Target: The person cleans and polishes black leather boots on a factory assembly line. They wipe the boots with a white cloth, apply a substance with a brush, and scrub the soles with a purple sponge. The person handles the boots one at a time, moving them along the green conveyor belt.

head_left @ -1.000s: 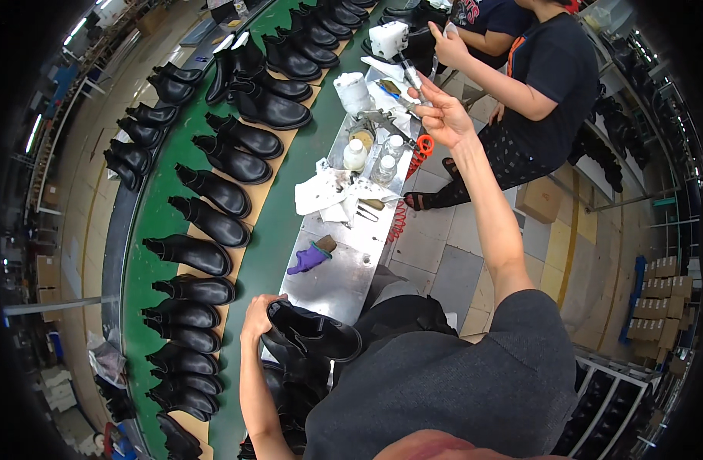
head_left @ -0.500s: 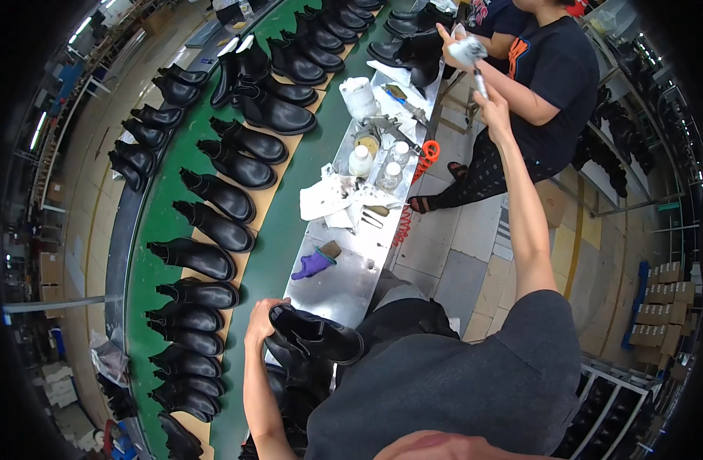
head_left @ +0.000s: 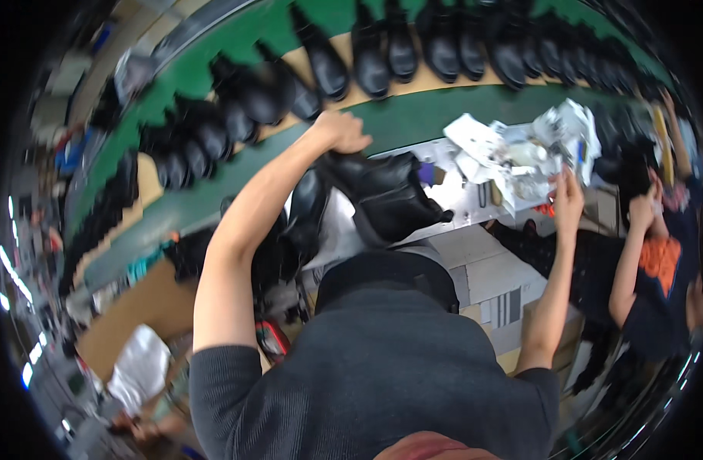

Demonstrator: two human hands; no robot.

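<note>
My left hand (head_left: 342, 132) is clenched over the top of the black boot (head_left: 386, 198), gripping it by the upper so that it hangs tilted above the near edge of the desk (head_left: 459, 201). My right hand (head_left: 567, 201) is stretched out well to the right of the boot, at the desk's right end, fingers closed on something small and pale; it is too blurred for me to tell what.

The grip on the boot is the weak spot, I think. I hold it only at its top, and the heavy sole end swings free, so a quick turn could twist it out of my fingers or knock it into the second dark boot (head_left: 305, 215) just left of it.

Right of the boot, the desk is crowded with white papers and rags (head_left: 512, 153), so a low sweep that way would likely drag them off the edge. Beyond the boot runs the green conveyor (head_left: 413, 115) with its row of black boots (head_left: 382, 54), close enough to bump. Far right of the boot sits a co-worker (head_left: 658, 268), arm raised, near my reaching hand. The freest room seems to be straight up and back toward my chest.
</note>
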